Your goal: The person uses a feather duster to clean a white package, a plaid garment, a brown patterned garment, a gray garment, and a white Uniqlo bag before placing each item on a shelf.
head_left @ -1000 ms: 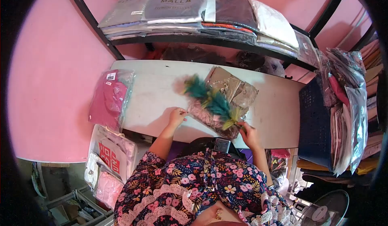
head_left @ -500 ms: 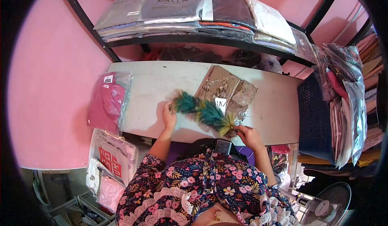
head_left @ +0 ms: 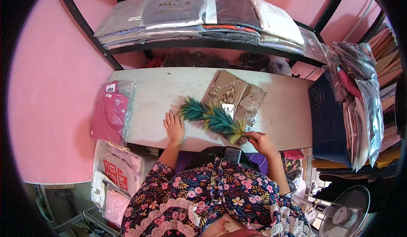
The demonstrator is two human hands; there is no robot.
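Feather piece (head_left: 212, 119), teal with a yellow tip, lying flat at centre frame on the table (head_left: 152, 84). It runs diagonally from centre left down to the near edge. Its lower half rests across a clear packet (head_left: 231, 91) of beige cloth, so it is on the packet and not in it.

Right hand (head_left: 262, 143), lower centre right: fingers pinched shut on the yellow tip at the table's near edge. Left hand (head_left: 174, 127): open, palm down on the table, fingertips just beside or touching the teal end. The hands are apart, one at each end of the piece.

As judged from this lie, the piece is laid out at full length and is being steadied. Nothing wraps or covers it, and whether the clear packet is sealed cannot be told.

Around it: a pink packet (head_left: 109, 112) on the table's left end, more packets (head_left: 116, 169) below it, folded stock on the shelf (head_left: 190, 12) at top, and a dark crate (head_left: 328, 118) at right.
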